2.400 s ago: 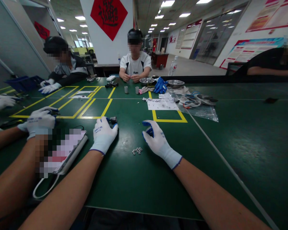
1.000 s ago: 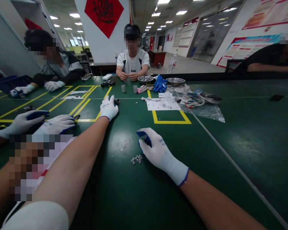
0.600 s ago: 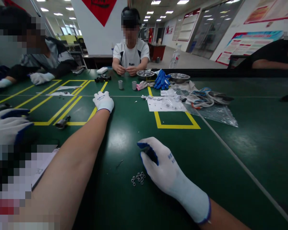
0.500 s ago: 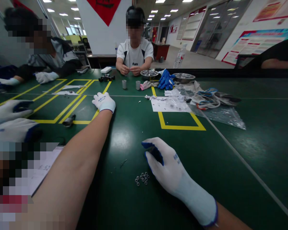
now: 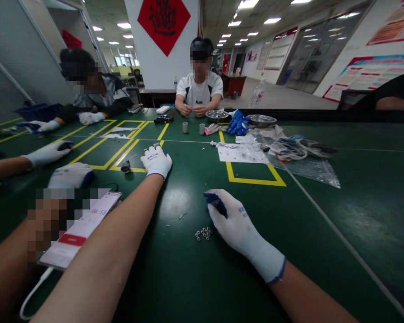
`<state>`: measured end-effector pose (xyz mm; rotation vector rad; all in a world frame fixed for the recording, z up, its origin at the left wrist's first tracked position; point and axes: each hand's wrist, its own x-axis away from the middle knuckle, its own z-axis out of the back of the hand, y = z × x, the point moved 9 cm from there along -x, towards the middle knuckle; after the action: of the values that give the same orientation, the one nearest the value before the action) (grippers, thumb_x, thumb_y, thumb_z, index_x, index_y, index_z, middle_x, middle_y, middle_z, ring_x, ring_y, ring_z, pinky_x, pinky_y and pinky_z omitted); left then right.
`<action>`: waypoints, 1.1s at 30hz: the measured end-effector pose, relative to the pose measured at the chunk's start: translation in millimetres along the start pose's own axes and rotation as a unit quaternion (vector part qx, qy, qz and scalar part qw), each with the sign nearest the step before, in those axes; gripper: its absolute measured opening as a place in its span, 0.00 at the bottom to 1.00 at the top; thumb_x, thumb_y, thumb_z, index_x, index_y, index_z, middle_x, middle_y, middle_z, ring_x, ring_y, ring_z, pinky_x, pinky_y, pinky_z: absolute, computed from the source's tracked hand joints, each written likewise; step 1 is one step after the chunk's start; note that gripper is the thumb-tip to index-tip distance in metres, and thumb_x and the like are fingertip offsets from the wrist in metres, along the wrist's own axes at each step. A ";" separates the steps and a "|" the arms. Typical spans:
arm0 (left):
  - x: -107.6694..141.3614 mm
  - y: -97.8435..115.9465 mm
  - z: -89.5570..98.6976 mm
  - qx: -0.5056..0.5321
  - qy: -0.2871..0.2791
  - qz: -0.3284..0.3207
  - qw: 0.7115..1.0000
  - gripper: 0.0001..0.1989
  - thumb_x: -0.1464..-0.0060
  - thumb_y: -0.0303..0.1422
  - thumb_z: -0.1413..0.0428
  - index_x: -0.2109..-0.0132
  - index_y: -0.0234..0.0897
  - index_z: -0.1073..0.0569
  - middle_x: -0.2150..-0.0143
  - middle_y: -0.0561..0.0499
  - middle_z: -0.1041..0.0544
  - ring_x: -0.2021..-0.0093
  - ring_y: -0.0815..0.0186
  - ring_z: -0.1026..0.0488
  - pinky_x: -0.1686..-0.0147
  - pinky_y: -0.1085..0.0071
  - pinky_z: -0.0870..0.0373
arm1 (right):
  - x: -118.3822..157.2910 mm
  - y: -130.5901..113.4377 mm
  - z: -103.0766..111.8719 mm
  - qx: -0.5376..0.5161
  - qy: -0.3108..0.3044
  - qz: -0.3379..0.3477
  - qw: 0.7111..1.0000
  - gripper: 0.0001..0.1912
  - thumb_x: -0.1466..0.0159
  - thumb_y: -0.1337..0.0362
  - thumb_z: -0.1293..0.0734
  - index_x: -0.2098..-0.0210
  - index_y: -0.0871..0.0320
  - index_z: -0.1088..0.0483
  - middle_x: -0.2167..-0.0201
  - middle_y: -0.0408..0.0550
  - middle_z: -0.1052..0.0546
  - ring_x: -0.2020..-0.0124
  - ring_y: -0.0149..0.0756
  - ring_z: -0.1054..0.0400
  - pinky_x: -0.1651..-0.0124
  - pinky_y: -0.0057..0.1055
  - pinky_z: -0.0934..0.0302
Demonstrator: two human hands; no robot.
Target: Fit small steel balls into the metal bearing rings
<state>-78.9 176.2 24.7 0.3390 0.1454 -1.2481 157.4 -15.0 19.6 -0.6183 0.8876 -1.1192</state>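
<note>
Because the left hand (image 5: 156, 161) hides its underside, I cannot tell its grip; the right hand (image 5: 234, 219) gapes beside metal rings (image 5: 204, 234).

On bench (image 5: 175, 273): rings (image 5: 207, 237), just left of right hand (image 5: 234, 220); cups (image 5: 185, 128), beyond left hand (image 5: 156, 162); bowls (image 5: 217, 120), right of cups; sheet (image 5: 229, 157), before bowls; bag (image 5: 323, 176), right of sheet; phone (image 5: 79, 229), left of left forearm (image 5: 121, 235).

Far side of the table from you: two metal bowls (image 5: 217, 116), blue gloves (image 5: 238, 123) bunched between them, clear bottle (image 5: 256, 95) behind the right one. Closer, you've got a white sheet (image 5: 237, 154) overlapping a yellow tape outline (image 5: 257, 182), plastic bag (image 5: 323, 173) to its right. Phone (image 5: 72, 240) on your left, white cable (image 5: 37, 286) attached. Red diamond banner (image 5: 164, 27) ahead, up on a white pillar (image 5: 141, 67).
</note>
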 end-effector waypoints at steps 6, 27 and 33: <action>-4.6 -3.4 -8.8 -0.006 -0.060 0.006 0.998 0.31 0.36 0.45 0.53 0.36 0.31 0.25 0.33 0.28 0.28 0.33 0.36 0.34 0.36 0.41 0.38 | 2.7 -2.2 -0.4 0.007 -0.001 0.011 1.000 0.12 0.31 0.65 0.37 0.50 0.57 0.27 0.56 0.54 0.19 0.55 0.43 0.22 0.50 0.42 0.25; -116.8 -14.0 -55.4 0.002 -0.095 0.035 0.995 0.44 0.36 0.54 0.60 0.25 0.26 0.38 0.22 0.27 0.45 0.22 0.35 0.48 0.26 0.37 0.54 | 16.9 7.7 -2.1 0.006 -0.004 -0.038 0.999 0.12 0.30 0.62 0.35 0.50 0.49 0.25 0.57 0.50 0.18 0.56 0.46 0.20 0.51 0.46 0.22; -127.5 -15.1 -60.8 -0.012 -0.104 0.042 0.994 0.45 0.38 0.54 0.56 0.25 0.25 0.39 0.22 0.25 0.45 0.22 0.33 0.49 0.28 0.36 0.53 | 23.0 21.3 -3.6 0.008 -0.021 -0.052 0.998 0.13 0.29 0.59 0.35 0.46 0.45 0.25 0.55 0.48 0.18 0.55 0.46 0.19 0.53 0.45 0.21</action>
<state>-128.9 307.2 1.9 0.1910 -0.0321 -1.1892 168.8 -29.5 -6.0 -0.6796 0.8172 -1.2004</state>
